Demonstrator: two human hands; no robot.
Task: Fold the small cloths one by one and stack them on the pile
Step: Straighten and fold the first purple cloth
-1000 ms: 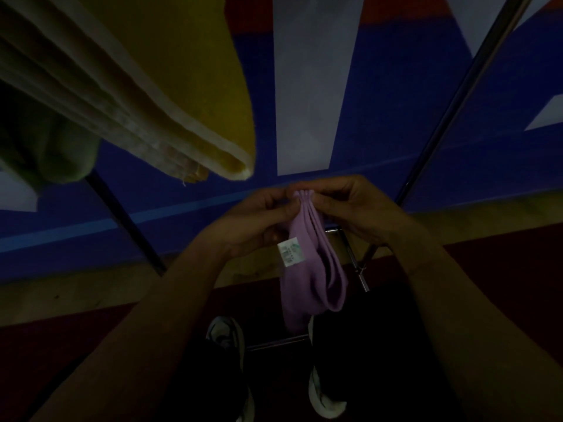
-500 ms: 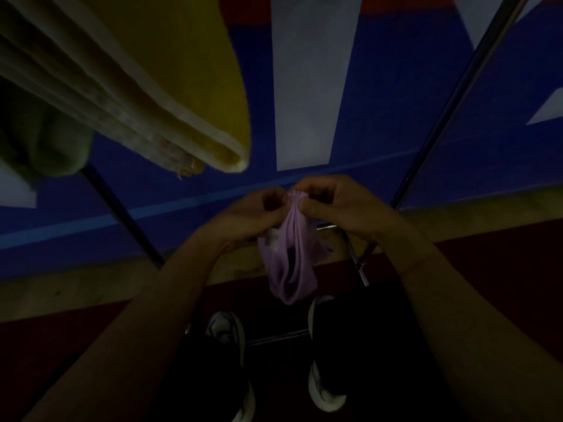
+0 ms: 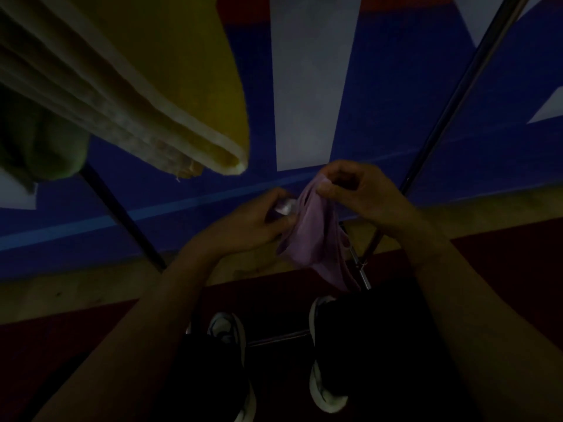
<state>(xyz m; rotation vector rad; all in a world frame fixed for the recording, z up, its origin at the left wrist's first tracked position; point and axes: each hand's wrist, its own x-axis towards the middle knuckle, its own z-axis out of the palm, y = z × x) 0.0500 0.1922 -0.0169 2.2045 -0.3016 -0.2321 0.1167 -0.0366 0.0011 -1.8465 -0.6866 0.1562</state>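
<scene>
Lilac cloth (image 3: 313,239) hangs bunched between your hands — your right hand (image 3: 362,193) pinches its top edge, your left hand (image 3: 253,223) grips its side, above your shoes (image 3: 323,354).

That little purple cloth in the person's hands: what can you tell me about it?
The small lilac cloth looks soft and thin, bunched into loose hanging folds. It hangs in the air above the person's shoes. The right hand pinches its top edge; the left hand grips its side, where a pale tag shows. It is not yet neatly folded.
</scene>
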